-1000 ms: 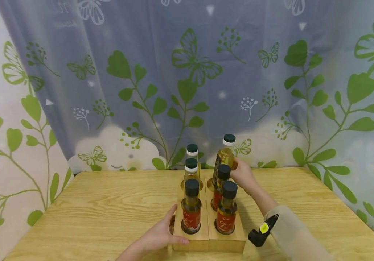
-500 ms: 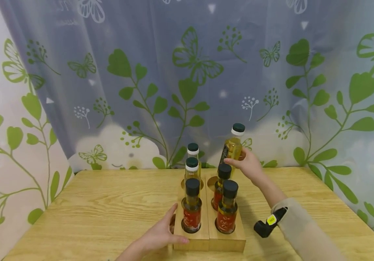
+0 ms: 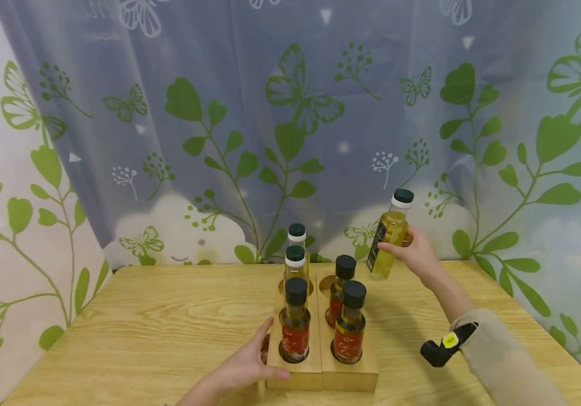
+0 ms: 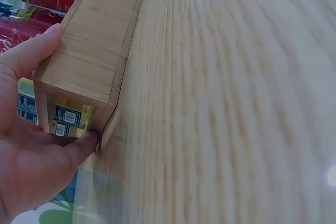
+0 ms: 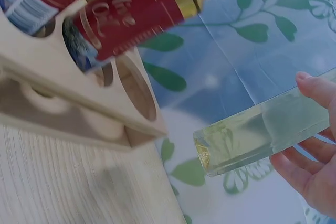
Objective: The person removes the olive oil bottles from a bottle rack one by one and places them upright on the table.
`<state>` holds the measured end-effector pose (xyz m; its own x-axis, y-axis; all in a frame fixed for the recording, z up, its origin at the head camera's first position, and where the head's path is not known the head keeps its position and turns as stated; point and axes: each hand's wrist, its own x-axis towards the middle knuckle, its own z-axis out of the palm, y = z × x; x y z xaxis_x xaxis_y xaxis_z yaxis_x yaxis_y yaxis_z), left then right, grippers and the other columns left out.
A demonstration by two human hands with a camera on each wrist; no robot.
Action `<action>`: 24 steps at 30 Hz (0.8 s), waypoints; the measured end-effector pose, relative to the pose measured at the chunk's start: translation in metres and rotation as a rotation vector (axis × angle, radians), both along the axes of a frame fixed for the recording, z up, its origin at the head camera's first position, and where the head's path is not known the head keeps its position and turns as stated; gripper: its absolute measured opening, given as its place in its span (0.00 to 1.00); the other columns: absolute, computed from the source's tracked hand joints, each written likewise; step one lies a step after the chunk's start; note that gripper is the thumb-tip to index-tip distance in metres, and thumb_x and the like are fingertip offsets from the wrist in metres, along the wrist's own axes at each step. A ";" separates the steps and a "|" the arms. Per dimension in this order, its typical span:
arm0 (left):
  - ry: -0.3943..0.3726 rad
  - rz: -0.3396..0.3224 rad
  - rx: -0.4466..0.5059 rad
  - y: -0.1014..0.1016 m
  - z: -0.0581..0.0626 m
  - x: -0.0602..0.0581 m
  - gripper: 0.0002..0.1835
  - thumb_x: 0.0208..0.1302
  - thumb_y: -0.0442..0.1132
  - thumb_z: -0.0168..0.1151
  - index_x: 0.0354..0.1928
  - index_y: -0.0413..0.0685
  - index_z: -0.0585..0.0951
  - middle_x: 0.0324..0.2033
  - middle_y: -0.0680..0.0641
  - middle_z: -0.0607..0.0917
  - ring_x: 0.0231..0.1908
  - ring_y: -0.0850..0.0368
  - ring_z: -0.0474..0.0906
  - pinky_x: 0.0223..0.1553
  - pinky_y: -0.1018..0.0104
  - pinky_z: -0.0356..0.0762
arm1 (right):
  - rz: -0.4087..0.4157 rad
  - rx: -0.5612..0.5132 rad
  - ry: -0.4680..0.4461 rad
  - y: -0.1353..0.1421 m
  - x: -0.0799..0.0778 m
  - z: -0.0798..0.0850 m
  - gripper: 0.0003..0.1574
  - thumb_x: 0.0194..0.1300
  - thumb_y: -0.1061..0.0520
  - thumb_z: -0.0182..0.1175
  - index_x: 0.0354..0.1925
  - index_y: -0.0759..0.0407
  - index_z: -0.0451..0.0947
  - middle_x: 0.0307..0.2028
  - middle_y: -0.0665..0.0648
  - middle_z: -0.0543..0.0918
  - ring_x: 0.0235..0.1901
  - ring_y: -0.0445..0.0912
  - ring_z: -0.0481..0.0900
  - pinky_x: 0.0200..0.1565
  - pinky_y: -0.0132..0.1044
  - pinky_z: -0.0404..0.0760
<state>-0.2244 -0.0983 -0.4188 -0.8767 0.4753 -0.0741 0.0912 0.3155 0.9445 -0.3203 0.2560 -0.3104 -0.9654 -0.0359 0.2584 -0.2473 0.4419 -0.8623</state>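
My right hand [image 3: 418,256] holds a squarish glass bottle of pale yellow oil [image 3: 395,225], tilted, with a dark green cap, white collar and black label. It hangs to the right of the wooden bottle rack [image 3: 323,379], thumb and fingers on opposite sides in the right wrist view. My left hand [image 3: 247,363] grips the rack's near left corner, thumb on the front and fingers at the open side [image 4: 73,148]. In the rack's left row stand two green-capped bottles [image 3: 295,264] behind a red-labelled olive oil bottle [image 3: 295,332]. Two more red-labelled bottles [image 3: 348,338] stand in its right row.
A vacant round hole [image 3: 327,283] shows at the far end of the rack's right row. The wood-grain table [image 3: 178,316] spreads out on both sides. Behind its far edge hangs a patterned curtain [image 3: 239,141].
My right hand has lifted the green-capped oil bottle out of the far right hole and carried it rightward. The left hand has kept its grip on the rack.
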 end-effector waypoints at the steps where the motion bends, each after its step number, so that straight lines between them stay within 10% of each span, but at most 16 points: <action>1: -0.001 -0.001 0.005 0.000 0.000 0.000 0.61 0.49 0.44 0.73 0.70 0.35 0.37 0.61 0.25 0.61 0.57 0.35 0.66 0.55 0.43 0.64 | -0.004 0.002 -0.003 0.003 0.000 0.000 0.45 0.61 0.46 0.62 0.63 0.70 0.56 0.55 0.71 0.68 0.54 0.63 0.69 0.48 0.50 0.74; 24: 0.009 -0.005 0.028 -0.001 -0.001 0.001 0.60 0.50 0.42 0.72 0.70 0.32 0.36 0.61 0.26 0.62 0.57 0.37 0.66 0.55 0.45 0.65 | -0.127 0.125 -0.107 0.066 0.011 -0.021 0.56 0.60 0.37 0.59 0.69 0.70 0.47 0.63 0.76 0.58 0.61 0.69 0.57 0.56 0.62 0.62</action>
<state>-0.2230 -0.0992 -0.4195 -0.8747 0.4818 -0.0528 0.1016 0.2887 0.9520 -0.3098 0.3219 -0.3309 -0.9859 0.0622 0.1553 -0.0928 0.5692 -0.8169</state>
